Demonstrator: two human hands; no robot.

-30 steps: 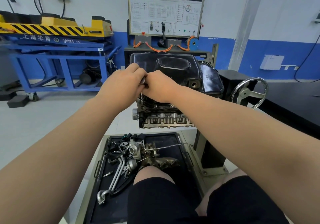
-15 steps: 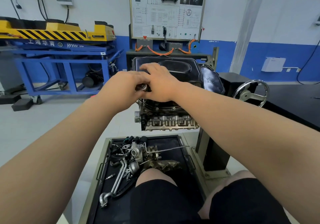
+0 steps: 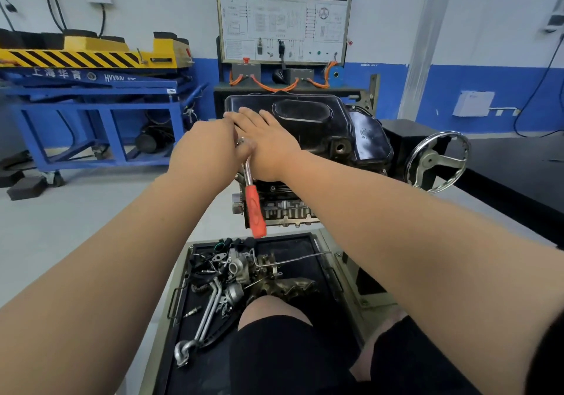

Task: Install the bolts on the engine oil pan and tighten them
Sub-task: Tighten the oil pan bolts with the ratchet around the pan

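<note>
My right hand (image 3: 270, 147) lies spread on the oil pan (image 3: 308, 129) at its left edge, bracing. My left hand (image 3: 207, 150) hides the head of the red-handled ratchet (image 3: 254, 208), likely seating it on a bolt; its grip I cannot tell.

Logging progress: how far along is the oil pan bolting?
Done: pan sits on the engine. In hand: ratchet head at the pan's left edge between left hand and right hand, handle hanging free. Left: tightening; bolts are hidden, so their count is unclear.
</note>
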